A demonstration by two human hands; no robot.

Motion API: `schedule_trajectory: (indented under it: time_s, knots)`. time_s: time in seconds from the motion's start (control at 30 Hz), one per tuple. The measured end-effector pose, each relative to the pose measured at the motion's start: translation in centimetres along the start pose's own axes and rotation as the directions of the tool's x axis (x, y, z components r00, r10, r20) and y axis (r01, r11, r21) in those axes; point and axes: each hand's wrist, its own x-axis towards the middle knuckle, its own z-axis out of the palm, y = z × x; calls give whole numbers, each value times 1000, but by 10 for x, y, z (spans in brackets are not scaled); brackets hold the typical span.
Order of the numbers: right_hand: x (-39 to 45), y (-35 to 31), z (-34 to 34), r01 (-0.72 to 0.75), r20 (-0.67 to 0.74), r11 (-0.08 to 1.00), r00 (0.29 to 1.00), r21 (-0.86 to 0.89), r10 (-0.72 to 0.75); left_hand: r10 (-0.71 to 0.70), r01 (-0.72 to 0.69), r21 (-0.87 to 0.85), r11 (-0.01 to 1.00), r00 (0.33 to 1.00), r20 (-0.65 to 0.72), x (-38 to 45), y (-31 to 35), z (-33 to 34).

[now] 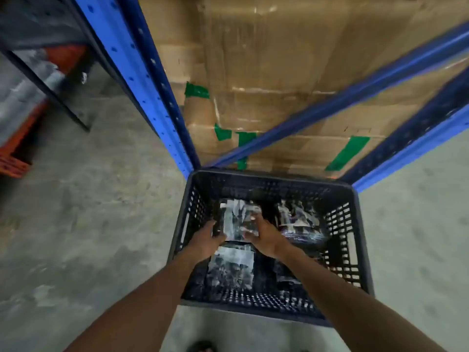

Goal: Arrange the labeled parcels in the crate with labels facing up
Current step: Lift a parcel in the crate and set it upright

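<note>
Both forearms bare, no sleeves, no gloves. left hand (206,242) and right hand (265,238): no rings or watch visible.

A grey concrete floor (101,199) is carrying everything. A black perforated crate (355,250) is sitting on it at about five o'clock. The blue rack uprights (142,82) are standing on it at twelve, touching the crate's far rim. An orange-and-black frame (15,163) is resting at nine.
</note>
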Motion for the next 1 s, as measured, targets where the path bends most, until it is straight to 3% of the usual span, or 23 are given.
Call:
schedule_trajectory:
  time_s: [0.1, 0.23, 0.33, 0.43, 0.67, 0.77, 1.0]
  knots:
    - [55, 28, 27, -15, -49, 985, 998, 171, 24, -19, 18, -59, 998, 1000, -7, 60, -18, 23]
    - [112, 60, 52, -178, -65, 941, 977, 287, 205, -34, 21, -137, 990, 996, -88, 126, -31, 45]
    - [136, 78, 62, -154, -118, 923, 971, 352, 207, -56, 26, -204, 979, 988, -141, 155, -27, 58]
    - [137, 81, 60, -200, -113, 888, 957, 414, 268, -84, 57, -155, 986, 981, -174, 161, -25, 63]
    - [119, 63, 25, -134, -83, 851, 976, 508, 203, -72, 42, -254, 966, 991, -113, 122, 1, 32]
    - [100, 51, 16, -106, -86, 830, 979, 548, 183, -169, 165, -276, 947, 986, 9, 101, 3, 23]
    - [51, 39, 4, -86, 20, 815, 996, 573, 91, -116, 179, -268, 947, 966, 232, 65, 4, -15]
